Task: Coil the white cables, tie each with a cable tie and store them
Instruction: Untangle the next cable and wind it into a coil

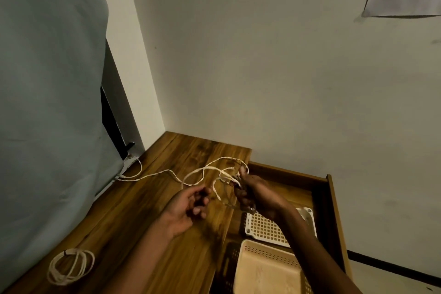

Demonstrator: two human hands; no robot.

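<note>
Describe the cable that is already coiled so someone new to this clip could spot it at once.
Start at the wooden tabletop and follow it to its near left corner. The coiled white cable lies flat there, apart from both hands. Unlike the loose white cable strung across the far side, it is a neat ring cinched by a dark tie.

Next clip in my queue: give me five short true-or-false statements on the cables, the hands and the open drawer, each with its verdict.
1. The right hand grips loops of a white cable. True.
2. A coiled cable lies on the wooden desk at its near left. True.
3. The left hand holds the coiled cable. False: it is palm up with its fingers loosely curled, apart from the coil and holding nothing.
4. The open drawer holds a beige basket and a white perforated tray. True.
5. The coiled cable is already in the basket. False: it lies on the desk.
</note>
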